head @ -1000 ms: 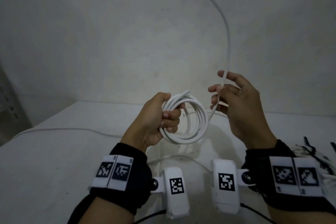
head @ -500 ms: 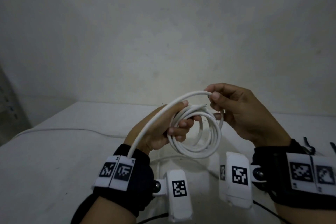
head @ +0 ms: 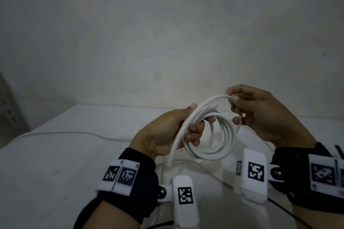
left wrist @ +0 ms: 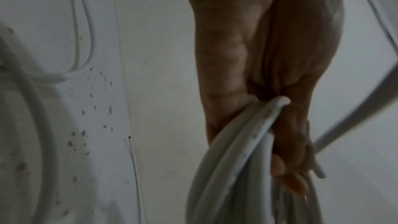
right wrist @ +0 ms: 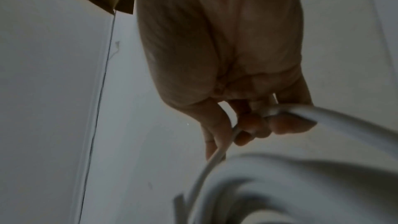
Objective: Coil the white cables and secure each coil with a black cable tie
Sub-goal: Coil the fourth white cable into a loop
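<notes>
The left hand (head: 163, 132) is gripping the coil (head: 210, 135) in mid-air above the table (head: 55, 163), fingers curled through the loops and thumb pressing across the top. The right hand (head: 260, 115) is pinching the last turn of cable between thumb and fingertips (right wrist: 288, 123), up at the top of the coil, with the lower fingers hooking the coil's right edge.

To my eye, the winding is nearly finishing: a short free tail (head: 174, 151) is dangling past the left wrist. Doing this well probably means laying the last turn flat against the others, matching their size, and letting the left thumb trap it before the right hand lets go. Otherwise the springy cable is likely popping open. The tail wants tucking along the bundle, so the tie is catching every strand.

The coil itself is looking neat: several white, smooth, round loops, roughly even, lying close together, with the top turn standing slightly proud. From the left wrist, the strands (left wrist: 237, 151) are running bundled through the palm.

Another cable (head: 65, 133) is lying loose across the table. Something dark is showing at the far right edge; too cropped for naming.
</notes>
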